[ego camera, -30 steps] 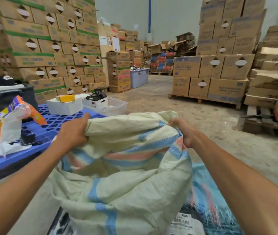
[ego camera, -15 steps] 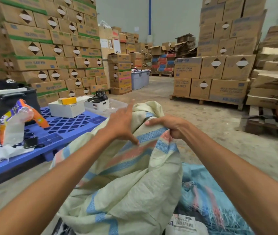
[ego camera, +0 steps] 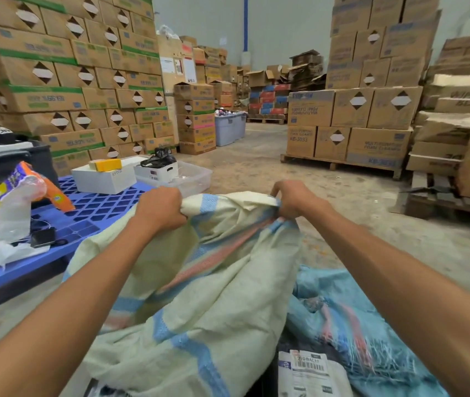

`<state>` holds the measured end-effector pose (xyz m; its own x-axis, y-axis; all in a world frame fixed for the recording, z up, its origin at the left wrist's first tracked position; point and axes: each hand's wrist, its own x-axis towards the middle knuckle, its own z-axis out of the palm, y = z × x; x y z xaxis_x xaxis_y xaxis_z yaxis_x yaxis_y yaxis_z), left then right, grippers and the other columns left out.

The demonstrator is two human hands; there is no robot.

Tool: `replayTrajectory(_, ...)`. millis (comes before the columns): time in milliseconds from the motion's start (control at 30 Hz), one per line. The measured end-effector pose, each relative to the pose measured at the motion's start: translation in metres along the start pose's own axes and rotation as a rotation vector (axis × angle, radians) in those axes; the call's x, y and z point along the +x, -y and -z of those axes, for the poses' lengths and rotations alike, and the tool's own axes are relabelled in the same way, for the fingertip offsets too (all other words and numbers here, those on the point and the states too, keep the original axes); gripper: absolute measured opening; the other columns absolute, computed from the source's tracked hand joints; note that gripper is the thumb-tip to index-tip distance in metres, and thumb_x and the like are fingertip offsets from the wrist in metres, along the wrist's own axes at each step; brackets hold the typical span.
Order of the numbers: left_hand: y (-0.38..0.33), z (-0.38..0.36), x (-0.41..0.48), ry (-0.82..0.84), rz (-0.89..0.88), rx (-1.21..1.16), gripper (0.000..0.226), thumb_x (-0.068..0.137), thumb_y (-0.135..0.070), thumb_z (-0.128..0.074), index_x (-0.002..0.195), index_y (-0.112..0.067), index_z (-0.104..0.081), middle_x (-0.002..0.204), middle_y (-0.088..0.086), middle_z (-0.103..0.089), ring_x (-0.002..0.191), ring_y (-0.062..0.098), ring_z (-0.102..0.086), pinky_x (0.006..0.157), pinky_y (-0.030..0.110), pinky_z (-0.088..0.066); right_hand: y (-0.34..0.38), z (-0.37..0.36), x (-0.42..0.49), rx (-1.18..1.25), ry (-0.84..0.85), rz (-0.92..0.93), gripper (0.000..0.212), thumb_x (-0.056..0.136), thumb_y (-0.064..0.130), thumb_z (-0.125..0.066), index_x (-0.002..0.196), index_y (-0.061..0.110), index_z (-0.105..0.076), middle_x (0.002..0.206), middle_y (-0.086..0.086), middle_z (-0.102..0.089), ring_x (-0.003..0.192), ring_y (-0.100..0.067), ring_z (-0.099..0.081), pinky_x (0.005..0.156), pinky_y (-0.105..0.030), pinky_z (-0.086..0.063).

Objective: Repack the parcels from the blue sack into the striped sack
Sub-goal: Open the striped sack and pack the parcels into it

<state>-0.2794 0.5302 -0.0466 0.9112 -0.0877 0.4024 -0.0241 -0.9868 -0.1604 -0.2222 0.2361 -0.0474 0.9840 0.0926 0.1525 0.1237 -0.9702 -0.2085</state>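
The striped sack (ego camera: 216, 305), pale cream with blue and pink bands, hangs in front of me. My left hand (ego camera: 159, 209) grips its upper edge on the left, and my right hand (ego camera: 294, 200) grips the same edge on the right, with the cloth stretched between them. The blue sack (ego camera: 351, 319) lies crumpled on the floor at lower right. A parcel (ego camera: 311, 373) with a white barcode label shows at its mouth, near the bottom edge. What the striped sack holds is hidden.
A blue plastic pallet (ego camera: 84, 213) at left carries white boxes (ego camera: 105, 177), a clear tub (ego camera: 191, 179) and an orange-and-white bag (ego camera: 19, 202). Stacked cartons (ego camera: 70, 81) rise at left, and more cartons on wooden pallets (ego camera: 351, 124) stand at right. Concrete floor (ego camera: 256, 164) runs ahead.
My hands came together at the sack's top half a second ago, then moved apart again. Both now grip the upper edge, spread wide.
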Motion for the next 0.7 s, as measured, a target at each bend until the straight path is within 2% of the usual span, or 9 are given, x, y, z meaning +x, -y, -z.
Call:
replayTrajectory(133, 0.025, 0.018, 0.006, -0.068, 0.137, -0.092, 0.024, 0.078, -0.032, -0.064, 0.074, -0.012, -0.051, 0.076, 0.010, -0.061, 0.068, 0.030, -0.054, 0.058, 0.031, -0.042, -0.008, -0.011, 0.004, -0.077, -0.357, 0.028, 0.044, 0.078, 0.040, -0.081, 0.114, 0.026, -0.058, 0.108, -0.001, -0.062, 0.095, -0.024, -0.062, 0.073, -0.036, -0.053)
replayTrajectory(200, 0.035, 0.033, 0.007, -0.183, 0.184, -0.097, 0.022, 0.078, -0.028, -0.064, 0.075, -0.007, -0.056, 0.070, 0.011, -0.054, 0.067, 0.032, -0.054, 0.057, 0.032, -0.043, -0.006, -0.010, 0.005, -0.132, -0.473, 0.037, 0.038, 0.081, 0.043, -0.078, 0.109, 0.025, -0.060, 0.099, 0.000, -0.066, 0.088, -0.025, -0.064, 0.069, -0.037, -0.055)
replayTrajectory(267, 0.040, 0.044, 0.007, -0.265, 0.239, -0.108, 0.021, 0.077, -0.025, -0.064, 0.072, -0.006, -0.057, 0.067, 0.011, -0.051, 0.063, 0.032, -0.051, 0.055, 0.031, -0.040, -0.004, -0.012, 0.009, -0.080, -0.511, -0.076, 0.030, 0.081, 0.041, -0.076, 0.103, 0.026, -0.064, 0.091, -0.001, -0.068, 0.082, -0.025, -0.065, 0.066, -0.037, -0.057)
replayTrajectory(400, 0.034, 0.052, 0.003, -0.178, 0.419, -0.306, 0.025, 0.085, -0.025, -0.054, 0.068, -0.008, -0.047, 0.067, 0.009, -0.050, 0.073, 0.032, -0.051, 0.060, 0.032, -0.035, 0.021, -0.032, 0.009, 0.725, -0.332, -0.360, 0.019, 0.078, 0.038, -0.071, 0.090, 0.024, -0.067, 0.091, -0.005, -0.073, 0.086, -0.026, -0.071, 0.078, -0.043, -0.061)
replayTrajectory(433, 0.031, 0.054, 0.003, -0.143, 0.465, -0.414, 0.023, 0.086, -0.025, -0.052, 0.071, -0.007, -0.048, 0.073, 0.010, -0.053, 0.077, 0.032, -0.052, 0.062, 0.033, -0.036, 0.030, -0.040, 0.005, 0.890, -0.301, -0.348, 0.026, 0.078, 0.038, -0.070, 0.099, 0.024, -0.063, 0.104, -0.007, -0.071, 0.096, -0.027, -0.069, 0.084, -0.043, -0.058)
replayTrajectory(500, 0.024, 0.062, 0.006, -0.094, 0.513, -0.620, 0.017, 0.089, -0.022, -0.047, 0.086, -0.006, -0.052, 0.090, 0.011, -0.057, 0.084, 0.031, -0.052, 0.069, 0.035, -0.040, 0.046, -0.055, -0.007, 0.961, -0.233, -0.208, 0.077, 0.072, 0.055, -0.074, 0.136, 0.023, -0.045, 0.138, -0.009, -0.055, 0.128, -0.029, -0.052, 0.101, -0.043, -0.048)
replayTrajectory(567, 0.018, 0.072, 0.012, -0.050, 0.519, -0.798, 0.016, 0.093, -0.016, -0.043, 0.098, -0.004, -0.052, 0.101, 0.012, -0.056, 0.090, 0.028, -0.052, 0.075, 0.036, -0.042, 0.056, -0.068, -0.020, 0.784, -0.209, -0.071, 0.136, 0.051, 0.078, -0.075, 0.156, 0.035, 0.000, 0.165, -0.005, -0.012, 0.152, -0.030, -0.012, 0.117, -0.058, -0.023)
replayTrajectory(633, 0.013, 0.082, 0.017, -0.003, 0.517, -0.966, 0.030, 0.096, -0.016, -0.043, 0.117, -0.002, -0.058, 0.115, 0.015, -0.060, 0.095, 0.025, -0.055, 0.081, 0.037, -0.047, 0.062, -0.076, -0.027, 0.650, -0.250, -0.035, 0.156, 0.041, 0.078, -0.081, 0.150, 0.044, 0.026, 0.165, -0.004, 0.018, 0.153, -0.032, 0.007, 0.113, -0.069, -0.012)
replayTrajectory(700, 0.010, 0.090, 0.019, 0.033, 0.467, -1.035, 0.040, 0.097, -0.016, -0.044, 0.130, 0.002, -0.055, 0.130, 0.020, -0.058, 0.096, 0.021, -0.051, 0.078, 0.034, -0.045, 0.067, -0.073, -0.027, 0.630, -0.367, -0.099, 0.153, 0.048, 0.063, -0.089, 0.152, 0.044, 0.022, 0.164, -0.013, 0.008, 0.150, -0.039, -0.013, 0.110, -0.067, -0.028)
